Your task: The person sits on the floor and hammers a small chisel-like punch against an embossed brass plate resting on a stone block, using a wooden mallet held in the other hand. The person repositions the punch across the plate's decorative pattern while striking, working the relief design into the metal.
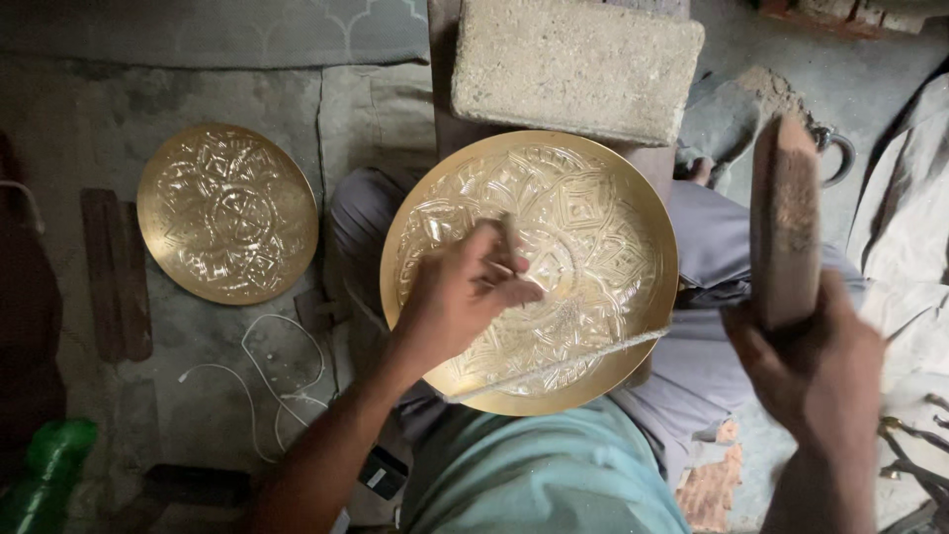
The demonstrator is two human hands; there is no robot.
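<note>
A round brass plate (603, 247) with an embossed pattern rests on my lap, leaning against a wooden block. My left hand (460, 292) is over the plate's left-centre, fingers pinched around a thin metal punch (511, 242) whose tip touches the pattern. My right hand (816, 371) is raised at the right, gripping a worn wooden mallet (784, 218) that stands upright above the fist, apart from the plate.
A second embossed brass plate (227, 213) lies on the floor at the left. A stone block (573, 64) sits above the plate. A white cord (267, 386), a wooden strip (114, 272) and a green bottle (49, 470) lie at the left.
</note>
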